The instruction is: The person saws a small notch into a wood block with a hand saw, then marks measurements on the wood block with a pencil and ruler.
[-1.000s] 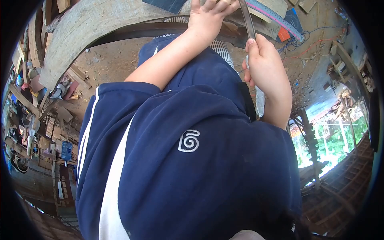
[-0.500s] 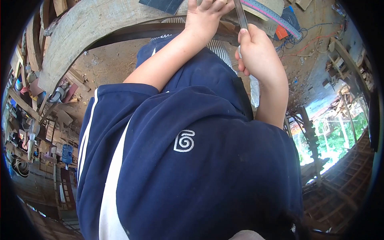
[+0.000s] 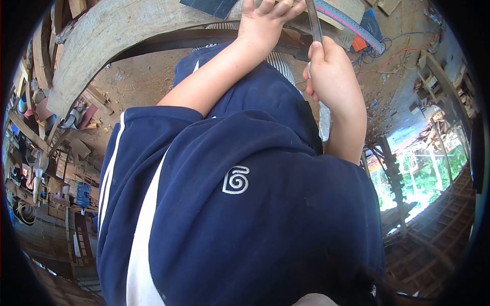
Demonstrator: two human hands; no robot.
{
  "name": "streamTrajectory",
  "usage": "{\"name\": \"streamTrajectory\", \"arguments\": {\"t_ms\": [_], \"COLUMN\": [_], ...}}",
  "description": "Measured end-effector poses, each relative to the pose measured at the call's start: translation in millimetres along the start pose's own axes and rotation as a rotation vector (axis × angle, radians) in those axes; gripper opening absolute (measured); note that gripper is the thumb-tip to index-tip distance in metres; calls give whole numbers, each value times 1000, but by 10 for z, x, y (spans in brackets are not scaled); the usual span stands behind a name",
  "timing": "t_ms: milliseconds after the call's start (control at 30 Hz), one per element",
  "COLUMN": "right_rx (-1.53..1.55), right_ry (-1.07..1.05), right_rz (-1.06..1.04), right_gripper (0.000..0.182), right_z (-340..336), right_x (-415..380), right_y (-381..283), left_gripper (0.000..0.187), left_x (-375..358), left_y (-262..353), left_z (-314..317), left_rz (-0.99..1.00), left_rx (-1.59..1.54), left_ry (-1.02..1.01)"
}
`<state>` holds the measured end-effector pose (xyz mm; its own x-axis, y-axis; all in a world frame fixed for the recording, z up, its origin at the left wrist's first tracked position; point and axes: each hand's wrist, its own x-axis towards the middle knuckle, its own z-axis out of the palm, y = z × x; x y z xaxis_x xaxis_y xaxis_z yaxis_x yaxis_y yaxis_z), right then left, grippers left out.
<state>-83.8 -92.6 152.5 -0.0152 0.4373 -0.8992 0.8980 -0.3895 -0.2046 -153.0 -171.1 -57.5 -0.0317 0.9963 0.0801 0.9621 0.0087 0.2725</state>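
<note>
My left hand [image 3: 263,21] lies at the top edge of the head view with its fingers spread over the pale wooden workpiece [image 3: 117,43]; its fingertips are near a long, narrow metal bar [image 3: 314,23]. The lower end of that bar is in my right hand [image 3: 329,64], whose fingers are wrapped round it with the thumb along the top. The bar's far end runs out of view. Just beyond it, a pink and blue ruler [image 3: 352,23] rests aslant. A dark flat sheet [image 3: 212,6] sits on the wood left of my left hand.
An orange and dark object [image 3: 361,41] and tangled cables [image 3: 388,46] are at the upper right. Wood pieces [image 3: 43,56] and clutter crowd the left side, with a blue water jug [image 3: 83,195] lower down. Wood debris is scattered over the dirt floor [image 3: 138,81].
My right hand has shifted slightly right and toward me with the metal bar. My left hand has moved a little to the right, its fingers spread wider.
</note>
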Motion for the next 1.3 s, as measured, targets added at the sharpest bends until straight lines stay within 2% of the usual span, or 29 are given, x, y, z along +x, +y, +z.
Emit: {"name": "streamTrajectory", "arguments": {"t_ms": [233,933,1300], "right_rx": [-27,-25,16], "right_ry": [-21,-27,-52], "right_rz": [16,4,16], "right_gripper": [34,33,32], "right_z": [21,62,24], "right_x": [12,26,-7], "right_y": [-20,9,-7], "left_gripper": [59,55,56], "left_x": [-19,-34,-48], "left_y": [-2,9,51], "left_z": [1,82,148], "left_rz": [-1,-15,-44], "left_rx": [-15,-44,56], "left_ry": [-71,-39,-29]}}
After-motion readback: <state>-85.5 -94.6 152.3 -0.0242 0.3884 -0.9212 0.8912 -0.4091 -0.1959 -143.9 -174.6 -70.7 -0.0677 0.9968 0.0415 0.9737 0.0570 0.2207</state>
